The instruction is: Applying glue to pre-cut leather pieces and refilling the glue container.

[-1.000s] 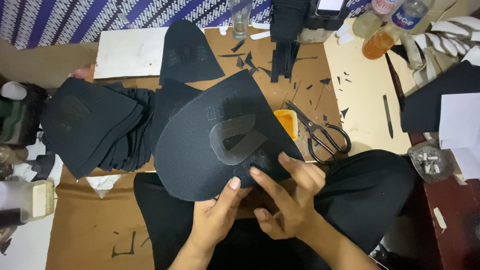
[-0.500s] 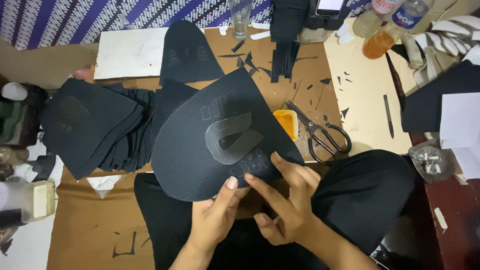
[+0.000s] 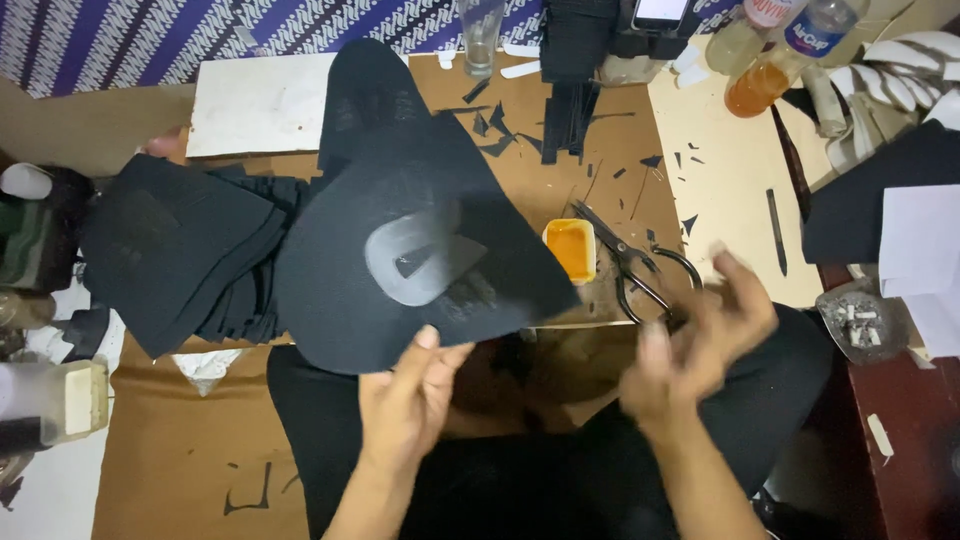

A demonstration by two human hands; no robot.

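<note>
My left hand (image 3: pixel 408 398) pinches the near edge of a black rounded fabric piece (image 3: pixel 340 290), thumb on top, and holds it up above the table. A grey translucent horseshoe-shaped patch (image 3: pixel 405 258) sits on that piece. My right hand (image 3: pixel 700 340) is off the fabric, blurred, fingers apart and empty, just right of the piece and near the black-handled scissors (image 3: pixel 640 270). A small orange-filled tub (image 3: pixel 572 250) stands beside the fabric's right corner.
A stack of similar black pieces (image 3: pixel 170 250) lies at the left. One more black piece (image 3: pixel 375 95) and a white board (image 3: pixel 255 105) lie behind. Black strips and scraps (image 3: pixel 570 100), a glass (image 3: pixel 480 35), bottles (image 3: pixel 770 60) and an ashtray (image 3: pixel 860 325) ring the brown work surface (image 3: pixel 180 440).
My right hand has let go of the fabric piece and swung right toward the scissors. My left hand has shifted the piece left and up.
</note>
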